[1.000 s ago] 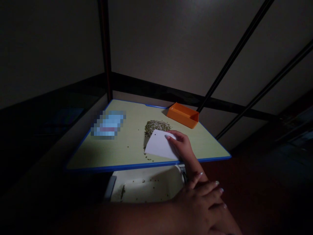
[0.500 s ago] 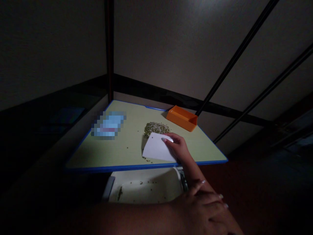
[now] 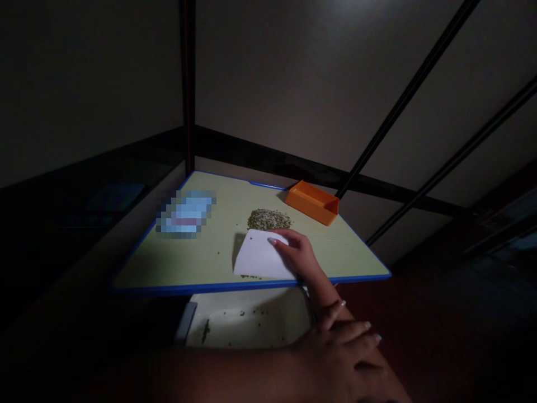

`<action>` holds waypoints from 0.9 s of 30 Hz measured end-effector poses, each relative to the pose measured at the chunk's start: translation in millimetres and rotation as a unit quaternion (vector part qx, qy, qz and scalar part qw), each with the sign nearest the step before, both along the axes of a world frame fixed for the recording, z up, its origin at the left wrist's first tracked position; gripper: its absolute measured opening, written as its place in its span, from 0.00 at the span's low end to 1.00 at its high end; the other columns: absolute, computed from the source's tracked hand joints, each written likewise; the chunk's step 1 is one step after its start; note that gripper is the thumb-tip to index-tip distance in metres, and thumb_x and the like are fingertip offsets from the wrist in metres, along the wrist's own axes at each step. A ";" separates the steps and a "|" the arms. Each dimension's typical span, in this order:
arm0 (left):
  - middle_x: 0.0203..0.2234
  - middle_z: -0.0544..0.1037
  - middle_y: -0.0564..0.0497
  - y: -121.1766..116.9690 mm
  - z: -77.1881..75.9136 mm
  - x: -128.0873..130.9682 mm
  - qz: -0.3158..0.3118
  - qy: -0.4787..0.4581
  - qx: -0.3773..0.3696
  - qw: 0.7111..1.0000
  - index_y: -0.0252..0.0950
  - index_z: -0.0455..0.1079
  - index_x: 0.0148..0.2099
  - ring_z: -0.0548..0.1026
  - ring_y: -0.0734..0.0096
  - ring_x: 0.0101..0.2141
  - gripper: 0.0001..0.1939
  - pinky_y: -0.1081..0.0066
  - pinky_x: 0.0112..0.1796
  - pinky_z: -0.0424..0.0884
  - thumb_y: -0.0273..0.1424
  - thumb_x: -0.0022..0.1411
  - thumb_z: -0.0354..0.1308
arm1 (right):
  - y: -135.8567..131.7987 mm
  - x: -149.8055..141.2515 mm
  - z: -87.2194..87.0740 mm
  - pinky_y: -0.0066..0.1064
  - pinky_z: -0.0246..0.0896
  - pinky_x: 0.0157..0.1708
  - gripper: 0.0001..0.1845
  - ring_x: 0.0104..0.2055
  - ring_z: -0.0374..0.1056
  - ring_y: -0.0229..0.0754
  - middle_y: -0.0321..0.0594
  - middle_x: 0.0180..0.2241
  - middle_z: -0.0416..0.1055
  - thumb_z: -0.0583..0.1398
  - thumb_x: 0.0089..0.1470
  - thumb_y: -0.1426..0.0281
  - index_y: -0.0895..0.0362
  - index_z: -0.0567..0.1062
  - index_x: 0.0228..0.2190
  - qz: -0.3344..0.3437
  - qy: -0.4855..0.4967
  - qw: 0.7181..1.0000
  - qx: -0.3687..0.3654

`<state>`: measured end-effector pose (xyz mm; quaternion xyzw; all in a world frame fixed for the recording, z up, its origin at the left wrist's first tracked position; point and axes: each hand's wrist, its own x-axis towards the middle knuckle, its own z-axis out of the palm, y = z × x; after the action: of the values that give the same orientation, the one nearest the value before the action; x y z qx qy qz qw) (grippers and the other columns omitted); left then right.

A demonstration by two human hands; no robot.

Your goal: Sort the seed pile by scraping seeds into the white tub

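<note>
My right hand (image 3: 298,252) grips the edge of a flat white scraper (image 3: 260,257), thumb on the face towards me. The scraper is tilted up on the table near its front edge, with a small dark spot in its upper left corner. Behind it lies a heap of small greenish and pale beans (image 3: 269,218), its near side partly hidden. A few beans show along the scraper's lower edge. My left hand (image 3: 350,352) rests across my right forearm with its fingers spread, holding no object.
The pale table (image 3: 168,268) has a blue edge. An orange tray (image 3: 312,204) stands at its back right, and a blurred blue-white item (image 3: 188,215) lies at the left. Below the front edge is a white bin (image 3: 251,327) with scattered beans inside. Walls stand close behind.
My right hand and the scraper have moved a little left and towards the front edge. My left hand has shifted slightly left and up along with the forearm.
</note>
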<state>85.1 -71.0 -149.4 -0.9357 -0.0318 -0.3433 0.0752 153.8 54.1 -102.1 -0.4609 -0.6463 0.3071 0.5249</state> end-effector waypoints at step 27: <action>0.61 0.65 0.52 1.4 7.4 -6.5 -0.015 0.001 0.039 0.999 0.51 0.72 0.53 0.58 0.62 0.63 0.21 0.50 0.61 0.53 0.49 0.69 0.44 | -7.8 4.4 2.2 0.36 0.66 0.42 0.12 0.39 0.73 0.42 0.39 0.37 0.80 0.69 0.42 0.65 0.52 0.82 0.33 0.031 0.051 0.998 -0.027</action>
<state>78.6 -69.5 -142.0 -0.9326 -0.0039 -0.3449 0.1061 158.2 46.3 -99.9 -0.4381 -0.6243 0.3639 0.5347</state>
